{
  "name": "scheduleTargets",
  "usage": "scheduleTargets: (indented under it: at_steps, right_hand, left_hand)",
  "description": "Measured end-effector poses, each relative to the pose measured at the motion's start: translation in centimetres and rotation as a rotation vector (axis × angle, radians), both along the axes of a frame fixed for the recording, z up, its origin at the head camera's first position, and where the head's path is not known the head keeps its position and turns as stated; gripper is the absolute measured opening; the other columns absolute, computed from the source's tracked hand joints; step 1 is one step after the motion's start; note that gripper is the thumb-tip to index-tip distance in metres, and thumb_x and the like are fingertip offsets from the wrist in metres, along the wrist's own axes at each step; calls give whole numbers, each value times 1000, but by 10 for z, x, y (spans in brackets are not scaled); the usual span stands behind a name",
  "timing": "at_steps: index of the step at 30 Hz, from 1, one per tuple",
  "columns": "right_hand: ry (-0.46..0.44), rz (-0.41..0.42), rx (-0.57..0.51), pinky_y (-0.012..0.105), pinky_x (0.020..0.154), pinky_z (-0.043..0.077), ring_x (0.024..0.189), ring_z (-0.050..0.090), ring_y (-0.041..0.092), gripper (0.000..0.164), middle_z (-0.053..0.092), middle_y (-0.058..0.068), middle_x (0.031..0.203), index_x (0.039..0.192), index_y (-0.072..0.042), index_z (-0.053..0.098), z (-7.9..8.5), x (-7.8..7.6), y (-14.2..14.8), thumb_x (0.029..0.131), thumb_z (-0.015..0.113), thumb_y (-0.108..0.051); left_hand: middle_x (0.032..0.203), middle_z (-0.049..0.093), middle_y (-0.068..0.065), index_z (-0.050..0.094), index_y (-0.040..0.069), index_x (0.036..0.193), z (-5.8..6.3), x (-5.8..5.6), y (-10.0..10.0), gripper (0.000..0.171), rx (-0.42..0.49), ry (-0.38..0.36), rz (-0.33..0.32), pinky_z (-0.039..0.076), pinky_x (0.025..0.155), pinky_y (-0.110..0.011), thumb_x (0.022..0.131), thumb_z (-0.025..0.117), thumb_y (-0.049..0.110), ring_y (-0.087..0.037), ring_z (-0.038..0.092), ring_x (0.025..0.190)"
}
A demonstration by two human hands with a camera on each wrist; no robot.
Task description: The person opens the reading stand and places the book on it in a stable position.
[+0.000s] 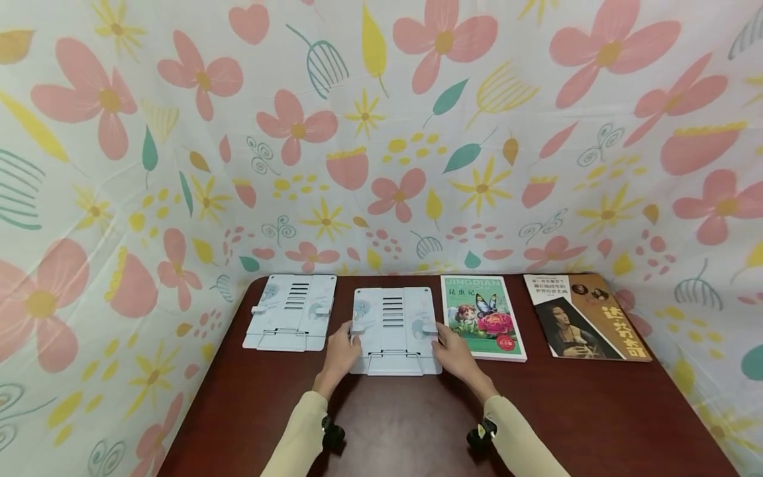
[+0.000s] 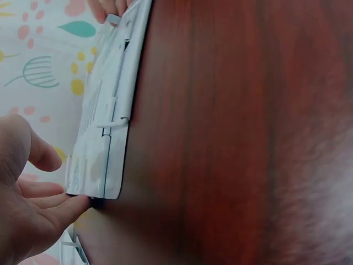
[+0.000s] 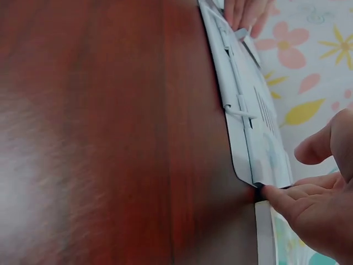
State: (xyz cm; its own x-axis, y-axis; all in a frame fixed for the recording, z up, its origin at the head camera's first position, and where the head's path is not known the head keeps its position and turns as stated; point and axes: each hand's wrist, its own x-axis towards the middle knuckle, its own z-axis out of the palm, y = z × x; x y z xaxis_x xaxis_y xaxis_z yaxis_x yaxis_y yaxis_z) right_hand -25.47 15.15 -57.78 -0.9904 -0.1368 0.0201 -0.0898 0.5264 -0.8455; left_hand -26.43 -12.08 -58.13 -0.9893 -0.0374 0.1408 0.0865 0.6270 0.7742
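A white folding book stand [image 1: 394,331] with slots and a wire support lies folded on the table, between both hands. My left hand [image 1: 342,350] is at its left edge; in the left wrist view the fingers [image 2: 69,210] touch that edge and the thumb is raised. At the opposite edge is my right hand [image 1: 454,351]. Its fingers [image 3: 281,200] touch the side in the right wrist view, with the thumb held apart. A second, similar book stand [image 1: 290,313] lies to the left.
Right of the middle stand lies a green-and-white book [image 1: 484,318] with a butterfly cover. Farther right is a brown book [image 1: 587,318] with a portrait. The dark wooden table [image 1: 393,424] meets a flowered cloth [image 1: 381,218] at the back and sides.
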Motion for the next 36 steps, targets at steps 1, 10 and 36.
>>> scheduleTargets:
  at_steps: [1, 10, 36]
  right_hand:
    - [7, 2, 17, 51, 108, 45, 139, 46, 44, 55, 41, 33, 152, 149, 15, 36, -1, 4, 0, 101, 52, -5]
    - [45, 19, 87, 49, 95, 55, 132, 53, 47, 55, 46, 36, 148, 147, 17, 38, 0, 34, 0, 99, 56, -4]
    - [339, -140, 199, 41, 78, 60, 94, 71, 26, 32, 72, 20, 105, 118, 8, 66, 2, 84, -2, 87, 71, 3]
  left_hand:
    - [134, 61, -30, 53, -11, 139, -2, 3, -2, 43, 7, 3, -6, 54, 97, -53, 99, 54, 5, -43, 62, 122]
    - [129, 63, -29, 55, -10, 137, -7, 22, -15, 40, 63, -15, -61, 55, 97, -49, 100, 51, 3, -40, 64, 118]
    - [125, 67, -25, 54, -7, 136, -6, 38, -38, 37, -22, -13, -155, 58, 90, -43, 101, 51, 4, -36, 69, 110]
